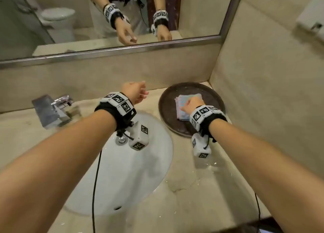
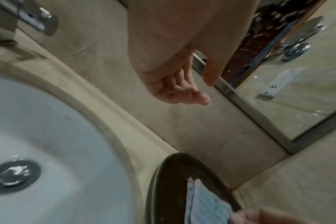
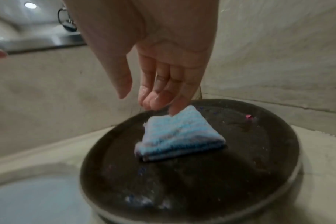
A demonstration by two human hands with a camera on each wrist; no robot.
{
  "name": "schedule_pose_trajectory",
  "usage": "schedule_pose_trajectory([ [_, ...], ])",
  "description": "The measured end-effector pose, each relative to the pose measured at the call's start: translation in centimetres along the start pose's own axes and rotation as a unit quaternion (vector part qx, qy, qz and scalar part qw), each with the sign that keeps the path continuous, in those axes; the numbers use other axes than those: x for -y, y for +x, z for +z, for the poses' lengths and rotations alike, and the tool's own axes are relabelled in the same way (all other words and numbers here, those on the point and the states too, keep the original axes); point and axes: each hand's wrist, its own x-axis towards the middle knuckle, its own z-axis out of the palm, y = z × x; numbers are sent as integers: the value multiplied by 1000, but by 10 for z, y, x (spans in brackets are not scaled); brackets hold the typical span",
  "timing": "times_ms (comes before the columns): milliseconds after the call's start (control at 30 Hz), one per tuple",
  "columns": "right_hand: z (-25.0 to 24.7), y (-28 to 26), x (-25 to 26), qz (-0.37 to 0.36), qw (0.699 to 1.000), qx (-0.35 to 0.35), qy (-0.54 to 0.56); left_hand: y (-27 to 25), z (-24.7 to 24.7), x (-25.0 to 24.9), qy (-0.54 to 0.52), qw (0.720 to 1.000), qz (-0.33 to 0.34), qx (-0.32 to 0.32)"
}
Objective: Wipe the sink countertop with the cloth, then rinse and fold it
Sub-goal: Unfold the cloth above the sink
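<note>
A folded blue striped cloth [image 1: 190, 97] [image 3: 178, 134] lies flat on a dark round tray [image 1: 168, 110] [image 3: 239, 166] in the counter's back right corner. My right hand [image 1: 190, 105] [image 3: 139, 100] hovers over it with wet, straight fingers, and one fingertip touches the cloth's far corner. Held above the beige countertop [image 1: 192, 189] behind the basin, my left hand [image 1: 138, 92] [image 2: 207, 91] has loosely curved fingers and holds nothing. The left wrist view shows the cloth's edge [image 2: 207, 203] on the tray [image 2: 169, 181].
The white oval sink [image 1: 140, 171] with its metal drain [image 1: 121, 139] lies below my left wrist. A chrome faucet [image 1: 52, 110] stands at the back left. A mirror [image 1: 122, 22] runs along the back wall; a tiled wall [image 1: 263, 92] closes the right side.
</note>
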Motion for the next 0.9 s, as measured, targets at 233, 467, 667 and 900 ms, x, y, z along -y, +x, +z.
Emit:
schedule_pose_trajectory([
  [233, 25, 13, -17, -52, 984, 24, -166, 12, -3, 36, 13, 1000, -21, -18],
  [467, 12, 17, -14, -38, 996, 14, -77, 5, -5, 37, 12, 999, -29, -32],
  [667, -35, -1, 28, -58, 990, -67, 109, -15, -4, -4, 18, 1000, -5, -12],
  [900, -87, -51, 117, -192, 963, -87, 170, -60, -29, -66, 44, 995, 81, 28],
])
